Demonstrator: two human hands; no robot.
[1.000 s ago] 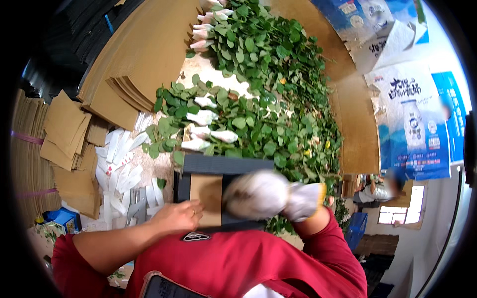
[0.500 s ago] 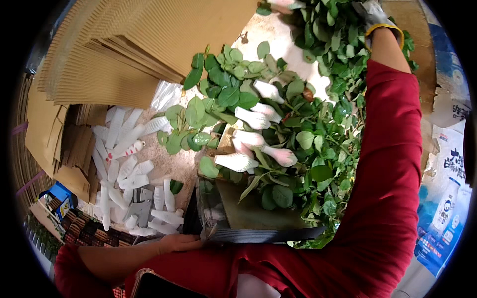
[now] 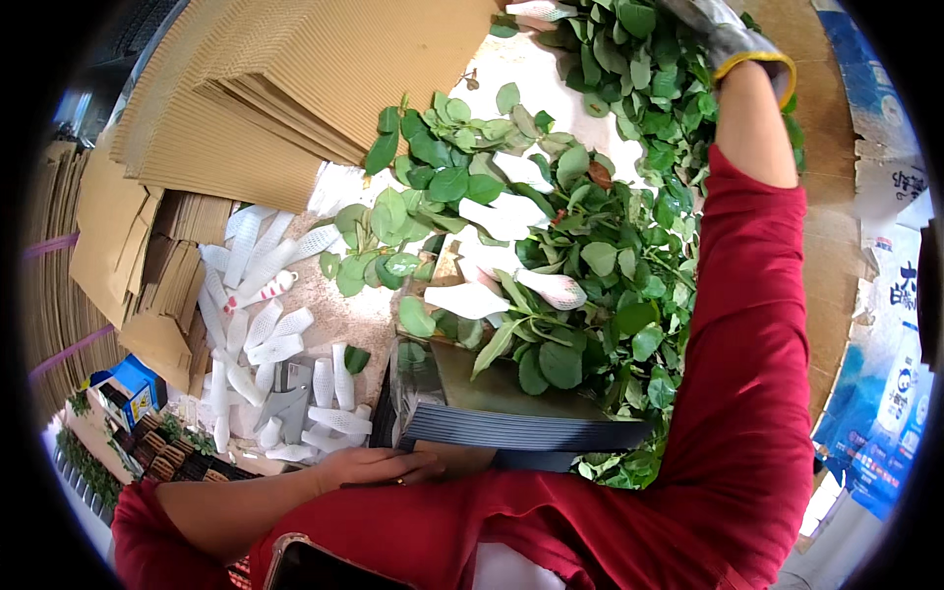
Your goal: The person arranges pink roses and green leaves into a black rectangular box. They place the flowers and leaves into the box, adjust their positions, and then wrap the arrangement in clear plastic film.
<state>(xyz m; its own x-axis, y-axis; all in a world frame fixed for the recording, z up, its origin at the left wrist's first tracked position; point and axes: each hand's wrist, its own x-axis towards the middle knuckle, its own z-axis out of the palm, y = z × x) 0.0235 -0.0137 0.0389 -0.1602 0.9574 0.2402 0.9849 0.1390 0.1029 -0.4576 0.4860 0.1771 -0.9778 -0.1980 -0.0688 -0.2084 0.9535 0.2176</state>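
Right arm [image 3: 749, 295] farther forward than before, gloved hand [image 3: 733, 39] by leaves [image 3: 644, 74], grip unclear; left hand [image 3: 382, 466] flat.

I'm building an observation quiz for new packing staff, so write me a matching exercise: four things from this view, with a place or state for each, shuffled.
1. Right hand
2. Left hand
3. Loose net sleeves
4. Phone

A. White, left of the leafy stems
B. At the bottom edge, against the red shirt
C. Gloved, at the leafy stems
D. Bare, near the dark ridged sheets

Pairs: 1-C, 2-D, 3-A, 4-B
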